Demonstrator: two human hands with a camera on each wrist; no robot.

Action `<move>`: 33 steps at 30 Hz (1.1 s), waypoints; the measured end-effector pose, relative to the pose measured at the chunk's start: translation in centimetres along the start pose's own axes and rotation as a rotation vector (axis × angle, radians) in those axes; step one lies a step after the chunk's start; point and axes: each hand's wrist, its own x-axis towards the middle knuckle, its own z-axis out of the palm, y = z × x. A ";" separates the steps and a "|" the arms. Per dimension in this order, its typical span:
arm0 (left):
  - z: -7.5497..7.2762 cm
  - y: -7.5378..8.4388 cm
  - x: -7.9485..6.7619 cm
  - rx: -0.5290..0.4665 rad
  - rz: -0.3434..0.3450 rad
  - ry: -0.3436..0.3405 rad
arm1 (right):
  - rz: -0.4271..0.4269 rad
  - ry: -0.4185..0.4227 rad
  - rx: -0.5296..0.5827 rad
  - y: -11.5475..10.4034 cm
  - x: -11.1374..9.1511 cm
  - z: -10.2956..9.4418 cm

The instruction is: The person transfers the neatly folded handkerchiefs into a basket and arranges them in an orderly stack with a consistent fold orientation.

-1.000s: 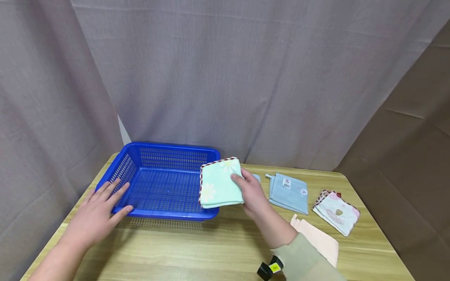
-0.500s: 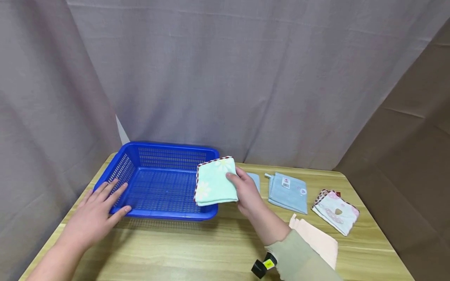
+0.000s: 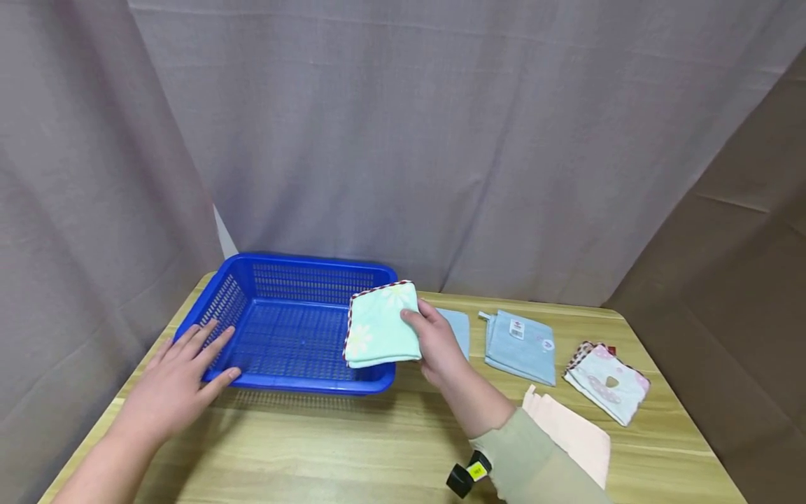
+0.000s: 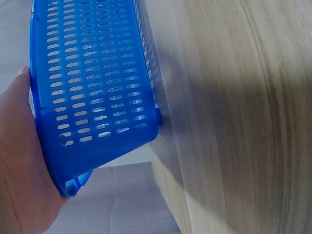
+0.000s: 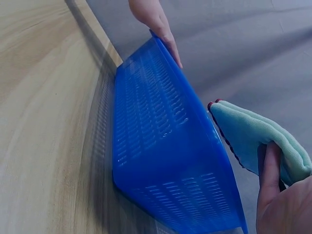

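My right hand pinches a folded mint-green towel by its right edge, thumb on top. White daisies and a red-checked trim mark the towel. It hangs above the right end of a blue plastic basket, and the right wrist view shows the towel higher than the rim. My left hand rests on the basket's front left corner with its fingers spread and straight. In the left wrist view that hand lies against the basket's rim, beside its slotted wall. Inside the basket only the bare bottom shows.
To the right lie a blue folded towel with a label, a white-and-pink patterned towel and a peach towel, partly under the sleeve. Another light blue towel is mostly hidden behind my right hand. A grey curtain hangs behind the table.
My right hand has moved slightly left with the mint-green towel, farther over the basket's right end. More of the light blue towel behind it shows. The left hand stays on the basket.
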 end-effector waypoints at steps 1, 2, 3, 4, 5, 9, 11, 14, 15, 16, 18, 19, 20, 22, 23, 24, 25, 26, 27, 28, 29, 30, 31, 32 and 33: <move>0.0 0.0 0.0 0.001 0.000 -0.002 | 0.000 -0.003 -0.001 0.0 0.0 0.1; -0.1 0.0 0.0 0.001 0.000 -0.001 | -0.001 -0.008 -0.003 0.0 0.0 0.2; -0.1 0.0 -0.1 0.001 -0.001 -0.002 | -0.004 -0.013 -0.004 0.0 0.0 0.4; -0.1 0.0 -0.1 0.001 -0.002 -0.001 | -0.004 -0.018 -0.004 0.0 0.0 0.5; -0.1 0.0 -0.1 0.002 -0.003 -0.001 | -0.005 -0.023 -0.003 0.0 0.1 0.6; -0.2 0.0 -0.2 0.005 -0.005 -0.002 | -0.003 -0.038 -0.008 0.1 0.2 1.1; -0.2 0.0 -0.2 0.006 -0.006 -0.006 | 0.004 -0.036 -0.012 0.2 0.2 1.3; -0.3 0.1 -0.2 0.003 -0.009 -0.014 | 0.008 -0.034 -0.021 0.1 0.2 1.6; -0.3 0.1 -0.1 0.003 -0.010 -0.017 | 0.010 -0.032 -0.022 0.1 0.2 1.8; -0.3 0.1 -0.1 0.003 -0.010 -0.020 | 0.009 -0.030 -0.024 0.1 0.2 1.8; -0.4 0.2 0.0 0.001 -0.013 -0.023 | 0.002 -0.032 -0.027 0.1 0.2 2.0; -0.4 0.3 0.0 0.001 -0.014 -0.025 | -0.001 -0.032 -0.028 0.1 0.2 2.1; -0.4 0.3 0.1 -0.001 -0.014 -0.026 | -0.002 -0.033 -0.029 0.0 0.3 2.1; -0.4 0.4 0.1 -0.004 -0.013 -0.022 | 0.000 -0.033 -0.025 0.0 0.3 2.3; -0.4 0.4 0.2 -0.005 -0.012 -0.019 | 0.002 -0.033 -0.024 -0.1 0.3 2.4; -0.3 0.5 0.2 -0.007 -0.011 -0.017 | 0.004 -0.033 -0.020 -0.1 0.3 2.5; -0.3 0.5 0.2 -0.008 -0.010 -0.017 | 0.007 -0.033 -0.017 -0.1 0.3 2.6; -0.3 0.5 0.2 -0.008 -0.009 -0.017 | 0.010 -0.032 -0.012 -0.1 0.3 2.7; -0.3 0.4 0.2 -0.009 -0.007 -0.019 | 0.013 -0.030 -0.008 -0.1 0.4 2.8; -0.2 0.4 0.2 -0.010 -0.006 -0.020 | 0.011 -0.033 -0.003 -0.1 0.4 2.9; -0.2 0.4 0.1 -0.011 -0.007 -0.022 | 0.011 -0.037 0.003 -0.1 0.5 3.0; -0.3 0.4 0.1 -0.012 -0.008 -0.023 | 0.010 -0.042 0.009 0.0 0.5 3.1; -0.3 0.3 0.1 -0.011 -0.008 -0.023 | 0.010 -0.047 0.016 0.0 0.6 3.2; -0.3 0.3 0.1 -0.011 -0.008 -0.022 | 0.010 -0.052 0.021 0.1 0.7 3.3; -0.4 0.2 0.0 -0.012 -0.008 -0.020 | 0.010 -0.057 0.026 0.1 0.7 3.4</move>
